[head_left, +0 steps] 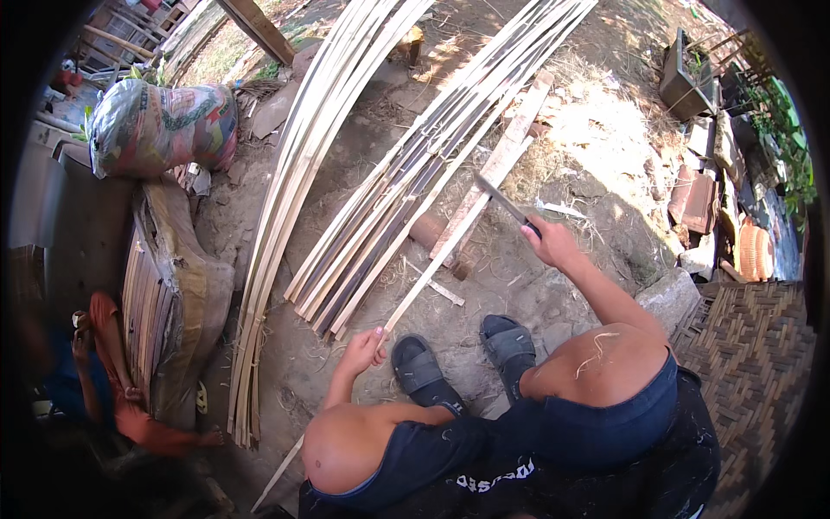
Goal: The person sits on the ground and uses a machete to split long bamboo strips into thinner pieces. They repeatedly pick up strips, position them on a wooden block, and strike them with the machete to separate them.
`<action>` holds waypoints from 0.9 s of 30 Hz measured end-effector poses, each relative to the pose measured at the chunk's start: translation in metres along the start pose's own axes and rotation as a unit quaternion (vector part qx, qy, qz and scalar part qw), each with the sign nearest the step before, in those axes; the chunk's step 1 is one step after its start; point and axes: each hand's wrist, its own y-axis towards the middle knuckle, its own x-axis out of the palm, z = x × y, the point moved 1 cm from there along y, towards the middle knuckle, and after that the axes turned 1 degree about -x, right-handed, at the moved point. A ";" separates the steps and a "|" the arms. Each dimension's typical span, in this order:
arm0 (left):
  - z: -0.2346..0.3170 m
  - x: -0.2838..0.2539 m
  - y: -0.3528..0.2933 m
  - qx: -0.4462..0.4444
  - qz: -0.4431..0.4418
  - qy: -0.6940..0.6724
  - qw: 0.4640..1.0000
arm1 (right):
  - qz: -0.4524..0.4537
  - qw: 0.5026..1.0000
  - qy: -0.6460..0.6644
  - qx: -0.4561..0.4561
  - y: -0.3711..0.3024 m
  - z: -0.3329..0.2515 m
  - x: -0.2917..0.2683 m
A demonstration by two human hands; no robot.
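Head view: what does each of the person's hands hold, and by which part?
The left hand grips a thin pale strip partway along its length; the right hand holds a knife by its handle.

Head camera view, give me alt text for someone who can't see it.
A person's right hand holds a knife across a long pale strip gripped by the left hand. Two bunches of similar strips lie beyond, with a sack at left.

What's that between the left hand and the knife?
A long pale strip. The left hand grips it, and it runs up to where the knife crosses it in the head view; I can't tell if they touch.
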 end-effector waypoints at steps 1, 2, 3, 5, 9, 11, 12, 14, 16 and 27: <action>0.016 -0.006 0.007 0.038 0.016 -0.033 0.999 | -0.023 0.999 0.004 -0.032 0.003 -0.036 0.010; 0.035 -0.009 0.016 0.083 0.036 -0.068 0.994 | -0.028 0.992 -0.027 -0.118 -0.003 -0.060 0.019; 0.010 0.087 0.023 0.081 -0.006 -0.101 0.992 | -0.122 0.971 -0.121 -0.165 -0.069 -0.040 -0.007; 0.030 0.059 0.020 0.125 0.023 -0.029 0.991 | -0.047 0.979 -0.136 -0.147 -0.042 -0.031 -0.018; 0.020 0.003 -0.010 0.139 0.055 0.067 0.987 | 0.112 0.977 -0.057 0.171 -0.002 0.076 -0.058; 0.014 0.011 0.001 0.143 0.055 0.050 0.987 | 0.116 0.985 -0.064 0.107 -0.006 0.048 -0.059; 0.013 0.027 0.007 0.153 0.052 0.027 0.986 | 0.107 0.991 -0.063 0.048 -0.021 0.017 -0.050; 0.024 0.055 0.020 0.217 0.145 0.116 0.958 | -0.017 0.997 -0.064 -0.049 -0.047 -0.042 -0.013; 0.027 0.083 0.036 0.284 0.210 0.183 0.918 | -0.108 0.979 -0.051 -0.165 -0.088 -0.086 0.021; 0.030 0.057 0.023 0.196 0.085 0.157 0.964 | 0.169 0.979 -0.096 0.060 -0.012 0.049 -0.075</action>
